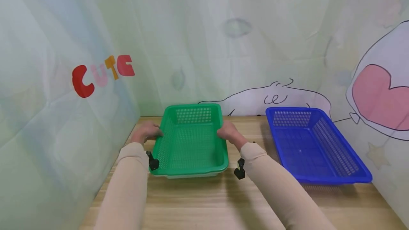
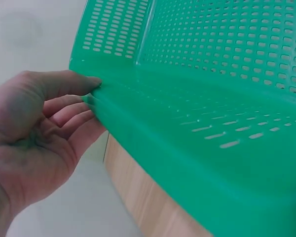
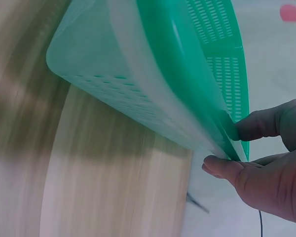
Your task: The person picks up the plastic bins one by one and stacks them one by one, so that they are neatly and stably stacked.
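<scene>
A green plastic basket (image 1: 220,152) with slotted walls stands out in front of me, between my two hands. My left hand (image 1: 147,132) pinches its left rim, thumb above and fingers below, as the left wrist view confirms. On the opposite side, my right hand (image 1: 230,133) grips the right rim between thumb and fingers. Beneath the green rim, the right wrist view shows a pale whitish wall (image 3: 89,49) with a white edge band. It looks like a second basket nested under the green one, though I cannot be sure. No items show inside the green basket.
A blue plastic basket (image 1: 300,148) sits to the right on the wooden table (image 1: 191,205). Printed cloth walls (image 1: 179,45) enclose the table at the back, left and right. The left wall stands close to my left hand.
</scene>
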A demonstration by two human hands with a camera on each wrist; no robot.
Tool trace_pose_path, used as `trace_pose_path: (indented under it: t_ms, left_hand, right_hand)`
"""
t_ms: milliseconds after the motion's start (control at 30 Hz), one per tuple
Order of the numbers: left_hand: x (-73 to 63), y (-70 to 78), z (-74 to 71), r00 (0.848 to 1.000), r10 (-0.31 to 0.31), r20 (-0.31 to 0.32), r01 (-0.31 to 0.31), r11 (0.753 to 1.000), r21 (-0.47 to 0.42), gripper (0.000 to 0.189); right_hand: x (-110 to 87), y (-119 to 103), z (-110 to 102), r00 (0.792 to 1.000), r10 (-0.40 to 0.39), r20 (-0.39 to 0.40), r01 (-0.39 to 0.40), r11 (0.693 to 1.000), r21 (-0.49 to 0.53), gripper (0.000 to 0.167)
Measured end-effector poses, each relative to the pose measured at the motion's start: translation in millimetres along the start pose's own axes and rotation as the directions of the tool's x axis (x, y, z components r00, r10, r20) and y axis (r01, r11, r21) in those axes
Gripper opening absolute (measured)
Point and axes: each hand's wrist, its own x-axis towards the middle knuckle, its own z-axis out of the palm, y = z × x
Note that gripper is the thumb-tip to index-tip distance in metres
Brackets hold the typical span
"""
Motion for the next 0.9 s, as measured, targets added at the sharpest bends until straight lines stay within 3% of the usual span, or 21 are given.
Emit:
trace_pose_path:
  t_ms: [67, 233, 467, 667, 767, 900]
  left_hand:
    - [3.3, 7.6, 8.9, 1.000, 0.001, -0.006, -0.001, 1.000, -0.002, 0.033]
    - [11.0, 23.0, 33.8, 1.000, 0.020, 0.010, -0.020, 1.000, -0.014, 0.004]
    - [19.2, 43.5, 60.1, 0.997, 0.054, 0.046, -0.053, 0.998, -0.038, 0.026]
    - [24.9, 56.4, 75.0, 0.995, 0.073, 0.075, -0.069, 0.996, -0.052, 0.004]
    - [27.5, 59.9, 81.6, 0.996, 0.062, 0.067, -0.057, 0.996, -0.066, 0.018]
    - [28.8, 63.3, 88.5, 0.996, 0.059, 0.060, -0.055, 0.997, -0.058, 0.023]
  right_hand:
    - [-0.9, 4, -11, 1.000, 0.022, -0.017, -0.023, 1.000, -0.022, 0.023]
    - [-5.4, 19, -36, 0.996, 0.073, -0.045, -0.075, 0.996, -0.044, 0.022]
    - [-15.3, 36, -65, 0.992, 0.110, -0.064, -0.116, 0.989, -0.091, 0.021]
    - [-22.0, 43, -83, 0.986, 0.152, -0.070, -0.160, 0.980, -0.116, 0.020]
    - [-24.3, 45, -88, 0.984, 0.163, -0.073, -0.171, 0.977, -0.123, 0.022]
    - [-25.4, 48, -93, 0.978, 0.195, -0.076, -0.203, 0.970, -0.135, 0.026]
